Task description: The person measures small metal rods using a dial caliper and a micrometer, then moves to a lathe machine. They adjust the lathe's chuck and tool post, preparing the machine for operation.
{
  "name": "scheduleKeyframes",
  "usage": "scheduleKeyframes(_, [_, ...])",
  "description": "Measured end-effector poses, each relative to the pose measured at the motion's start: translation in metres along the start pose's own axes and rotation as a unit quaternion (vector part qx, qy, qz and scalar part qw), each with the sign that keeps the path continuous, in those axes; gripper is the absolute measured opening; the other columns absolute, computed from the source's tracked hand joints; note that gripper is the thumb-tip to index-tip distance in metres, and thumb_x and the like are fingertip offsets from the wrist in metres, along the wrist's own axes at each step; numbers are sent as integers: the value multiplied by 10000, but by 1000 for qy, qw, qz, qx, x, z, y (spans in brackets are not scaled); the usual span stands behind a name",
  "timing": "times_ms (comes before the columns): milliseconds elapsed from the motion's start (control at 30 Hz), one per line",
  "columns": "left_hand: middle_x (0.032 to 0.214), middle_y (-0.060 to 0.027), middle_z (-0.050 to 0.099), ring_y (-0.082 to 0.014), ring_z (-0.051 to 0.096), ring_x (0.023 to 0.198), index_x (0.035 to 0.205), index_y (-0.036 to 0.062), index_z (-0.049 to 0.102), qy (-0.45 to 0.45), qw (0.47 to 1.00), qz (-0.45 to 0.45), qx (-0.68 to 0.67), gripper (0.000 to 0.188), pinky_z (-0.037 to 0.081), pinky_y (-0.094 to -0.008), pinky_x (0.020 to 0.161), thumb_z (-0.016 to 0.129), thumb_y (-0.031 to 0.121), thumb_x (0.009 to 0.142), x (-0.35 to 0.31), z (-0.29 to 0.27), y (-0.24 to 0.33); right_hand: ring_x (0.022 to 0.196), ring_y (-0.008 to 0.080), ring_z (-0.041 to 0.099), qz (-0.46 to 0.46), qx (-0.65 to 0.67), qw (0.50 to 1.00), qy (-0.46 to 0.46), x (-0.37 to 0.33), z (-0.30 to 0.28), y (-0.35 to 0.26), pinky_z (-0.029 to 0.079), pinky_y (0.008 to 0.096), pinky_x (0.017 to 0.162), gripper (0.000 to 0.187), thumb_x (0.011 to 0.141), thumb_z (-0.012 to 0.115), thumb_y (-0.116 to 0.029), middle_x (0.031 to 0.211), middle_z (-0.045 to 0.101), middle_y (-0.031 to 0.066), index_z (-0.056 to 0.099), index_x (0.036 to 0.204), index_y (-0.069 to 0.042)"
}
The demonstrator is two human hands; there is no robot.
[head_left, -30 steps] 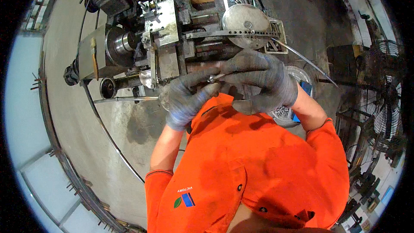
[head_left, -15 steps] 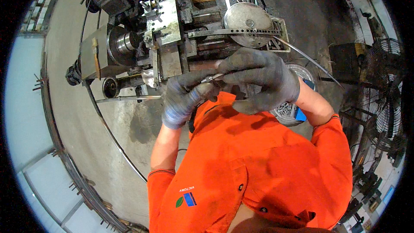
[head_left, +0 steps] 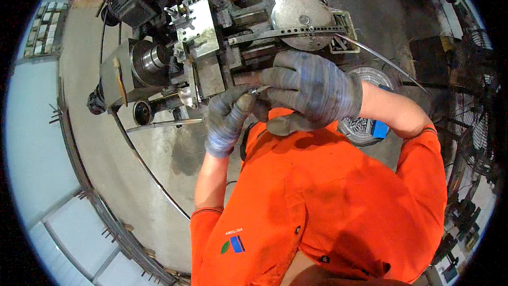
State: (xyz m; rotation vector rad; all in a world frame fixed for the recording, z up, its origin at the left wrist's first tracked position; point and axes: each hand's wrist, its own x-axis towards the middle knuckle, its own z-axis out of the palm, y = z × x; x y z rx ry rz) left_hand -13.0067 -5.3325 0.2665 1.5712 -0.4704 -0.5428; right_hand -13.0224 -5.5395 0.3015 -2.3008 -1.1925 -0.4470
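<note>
Both my hands wear dark grey knitted gloves and meet in front of my chest. Between the thumb and fingers of my left hand [head_left: 227, 119] is a small shiny metal pin-like part [head_left: 259, 90], mostly covered by the gloves. My right hand [head_left: 315, 87] has its fingers bent over the other end of that part, with its thumb held lower. The part's exact shape is too small to make out.
Beyond my hands stands a greasy lathe with a chuck [head_left: 153, 58] and a steel tool block [head_left: 198, 26]. A perforated bar [head_left: 286, 36] crosses a round metal plate [head_left: 301, 13]. Right of me sits a basket [head_left: 378, 76] of small metal parts; a fan [head_left: 479, 122] stands farther right.
My right hand has rolled over, showing more of its back, and closed nearer the left one. Less of the metal part shows. The whole view has shifted slightly.
</note>
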Motion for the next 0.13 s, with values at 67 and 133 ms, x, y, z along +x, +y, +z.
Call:
scheduleKeyframes(67, [707, -106, 641, -158, 583, 586, 978, -29, 613, 6, 1000, -12, -13, 520, 435, -261, 543, 494, 466, 874, 0, -1, 0, 838, 271, 533, 14, 29, 999, 4, 1, -1, -1, 471, 350, 713, 332, 651, 683, -341, 960, 558, 92, 610, 838, -77])
scheduleKeyframes(133, [705, -104, 640, -159, 584, 591, 982, -24, 614, 8, 1000, -17, -19, 521, 435, -260, 550, 493, 471, 873, 0, -1, 0, 894, 276, 541, 21, 42, 999, 7, 1, -3, -2, 476, 352, 764, 316, 670, 655, -347, 946, 569, 91, 622, 850, -90])
